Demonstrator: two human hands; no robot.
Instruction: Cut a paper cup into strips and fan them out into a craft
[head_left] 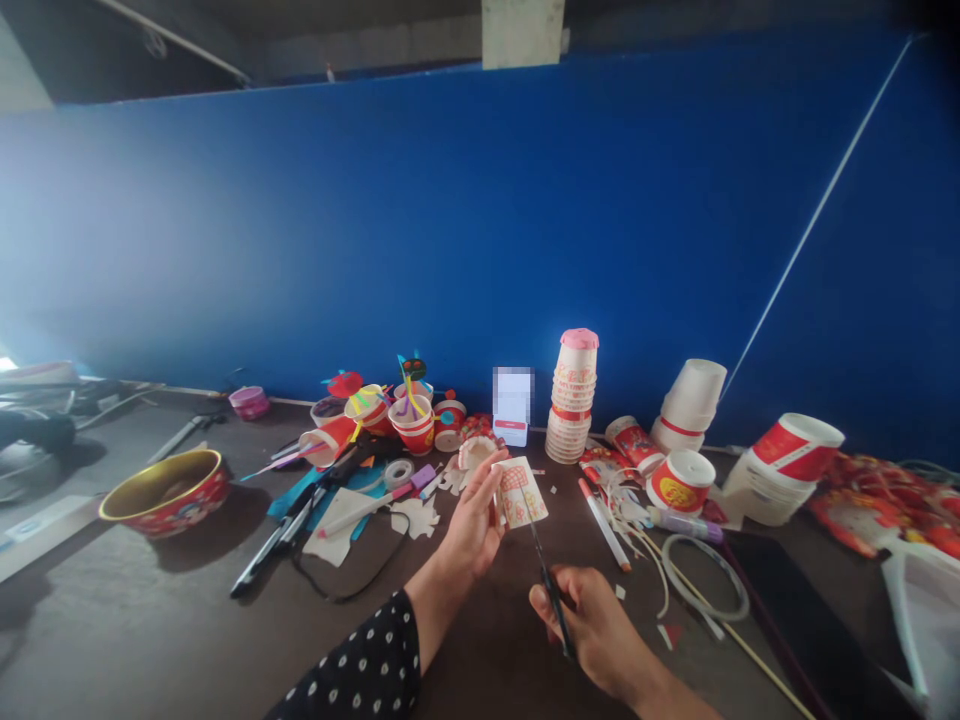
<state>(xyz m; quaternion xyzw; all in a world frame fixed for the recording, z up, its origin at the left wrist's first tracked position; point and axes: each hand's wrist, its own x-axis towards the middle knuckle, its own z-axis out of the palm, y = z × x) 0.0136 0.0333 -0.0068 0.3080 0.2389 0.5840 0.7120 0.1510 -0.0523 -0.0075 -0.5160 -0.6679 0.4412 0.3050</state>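
Hands both occupied: our left hand point(471, 525) pinches a printed paper scrap point(520, 492) by its near edge, and our right hand point(592, 622) grips black scissors point(551, 590), blades angled up-left into the scrap's lower edge. Scrap's long axis runs roughly upright, tilted slightly; left hand is nearer.

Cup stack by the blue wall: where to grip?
Low on the paper cup stack, approaching from the near side. It stands upright and tall, topped by a pink cap, so a high grip would likely tip it.
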